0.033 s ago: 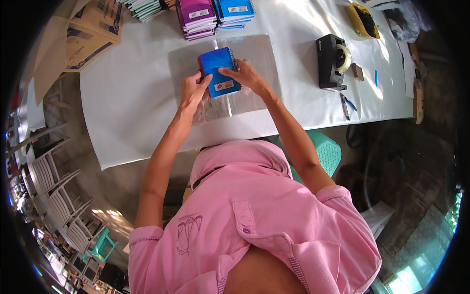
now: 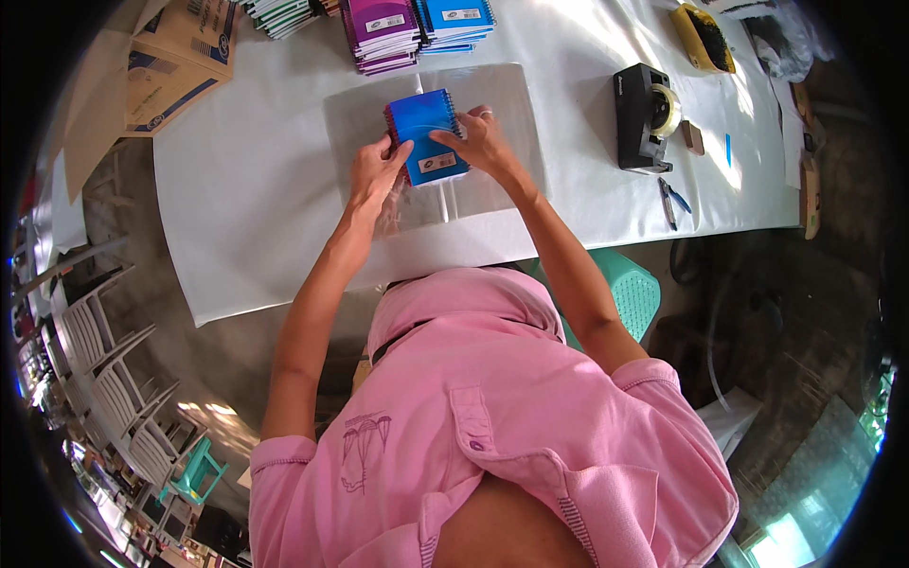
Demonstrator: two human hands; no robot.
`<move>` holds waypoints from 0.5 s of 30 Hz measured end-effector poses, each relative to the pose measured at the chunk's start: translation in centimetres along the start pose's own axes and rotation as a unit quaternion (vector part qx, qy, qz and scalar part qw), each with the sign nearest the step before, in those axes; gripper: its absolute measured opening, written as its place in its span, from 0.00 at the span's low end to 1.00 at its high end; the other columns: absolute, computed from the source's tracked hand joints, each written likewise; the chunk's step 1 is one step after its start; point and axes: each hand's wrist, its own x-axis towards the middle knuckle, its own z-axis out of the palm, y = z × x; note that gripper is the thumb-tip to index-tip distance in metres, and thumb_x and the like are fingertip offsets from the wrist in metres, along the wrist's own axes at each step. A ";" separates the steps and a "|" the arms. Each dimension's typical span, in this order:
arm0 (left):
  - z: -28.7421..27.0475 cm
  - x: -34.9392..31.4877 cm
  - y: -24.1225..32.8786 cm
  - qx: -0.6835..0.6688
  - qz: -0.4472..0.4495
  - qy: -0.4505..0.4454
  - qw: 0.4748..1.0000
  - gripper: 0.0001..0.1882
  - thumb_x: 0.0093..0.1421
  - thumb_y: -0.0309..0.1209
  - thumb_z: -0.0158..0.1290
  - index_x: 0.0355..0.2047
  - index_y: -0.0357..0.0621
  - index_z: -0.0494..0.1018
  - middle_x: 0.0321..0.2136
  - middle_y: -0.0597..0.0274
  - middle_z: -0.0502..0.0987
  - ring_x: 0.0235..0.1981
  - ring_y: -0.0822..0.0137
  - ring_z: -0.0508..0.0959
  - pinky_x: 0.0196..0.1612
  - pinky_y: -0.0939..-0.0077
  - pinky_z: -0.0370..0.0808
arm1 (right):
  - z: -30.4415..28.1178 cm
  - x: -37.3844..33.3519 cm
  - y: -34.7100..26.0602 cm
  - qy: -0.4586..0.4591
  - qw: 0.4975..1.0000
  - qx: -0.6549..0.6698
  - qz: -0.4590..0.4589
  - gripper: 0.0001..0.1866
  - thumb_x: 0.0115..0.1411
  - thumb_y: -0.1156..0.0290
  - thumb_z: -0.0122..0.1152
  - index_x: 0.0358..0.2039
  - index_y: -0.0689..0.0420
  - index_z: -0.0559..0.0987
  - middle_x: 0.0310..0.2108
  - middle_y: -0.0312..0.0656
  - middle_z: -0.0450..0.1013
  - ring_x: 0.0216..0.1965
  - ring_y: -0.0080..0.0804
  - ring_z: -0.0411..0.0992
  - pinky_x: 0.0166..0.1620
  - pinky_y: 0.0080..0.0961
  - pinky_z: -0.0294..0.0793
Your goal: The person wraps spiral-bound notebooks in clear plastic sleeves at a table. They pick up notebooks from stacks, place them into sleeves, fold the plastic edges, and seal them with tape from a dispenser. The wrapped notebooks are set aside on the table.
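A small stack of spiral notebooks (image 2: 426, 118), blue cover on top with a white label, lies slightly tilted on a clear plastic sheet (image 2: 502, 194). A reddish edge shows along its left side. My left hand (image 2: 376, 175) grips that left side, thumb on the cover and fingers at the edge, partly hidden. At the right, coil-bound side is my right hand (image 2: 485, 144). Its thumb rests on the blue cover, and its fingers bend by the coil; their exact contact is hard to make out.
Purple notebooks (image 2: 383, 43) and blue notebooks (image 2: 456, 21) stand stacked at the far side. A cardboard box (image 2: 180, 71) is at far left. Rightward are a black tape dispenser (image 2: 639, 123), a brown block (image 2: 693, 139), cutters (image 2: 670, 201) and a yellow container (image 2: 696, 43).
My right hand has shifted slightly right and its index finger has lifted a little away from the coil. The notebooks have moved very slightly; my left hand stays in place.
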 end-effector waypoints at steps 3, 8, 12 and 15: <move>0.1 0.3 -0.1 0.004 -0.021 -0.028 0.999 0.15 0.60 0.36 0.57 0.42 0.37 0.76 0.29 0.66 0.79 0.27 0.76 0.75 0.31 0.76 0.73 | 0.8 -1.4 0.9 0.065 0.997 -0.043 -0.016 0.29 0.59 0.48 0.57 0.37 0.69 0.76 0.36 0.67 0.71 0.38 0.59 0.73 0.43 0.43 0.73; -0.1 0.4 1.0 -0.065 -0.057 -0.084 0.993 0.18 0.63 0.37 0.55 0.48 0.38 0.73 0.35 0.65 0.79 0.32 0.76 0.77 0.32 0.79 0.75 | 2.2 -1.7 1.8 0.101 0.993 0.059 -0.009 0.27 0.61 0.49 0.55 0.38 0.68 0.77 0.36 0.68 0.70 0.41 0.63 0.71 0.45 0.45 0.72; -0.6 0.6 1.2 -0.073 -0.071 -0.090 0.991 0.19 0.63 0.38 0.55 0.49 0.39 0.73 0.35 0.66 0.78 0.32 0.75 0.77 0.32 0.76 0.75 | 2.4 -2.0 1.6 0.093 0.992 0.085 0.012 0.27 0.62 0.50 0.54 0.39 0.68 0.77 0.38 0.67 0.69 0.43 0.61 0.70 0.46 0.44 0.72; -0.5 -0.1 2.3 -0.109 -0.090 -0.091 0.986 0.19 0.63 0.36 0.54 0.50 0.38 0.72 0.35 0.65 0.78 0.32 0.75 0.77 0.31 0.76 0.75 | 2.0 -2.8 4.1 0.216 0.976 0.006 -0.003 0.26 0.62 0.52 0.55 0.42 0.67 0.77 0.39 0.62 0.70 0.44 0.57 0.70 0.47 0.45 0.70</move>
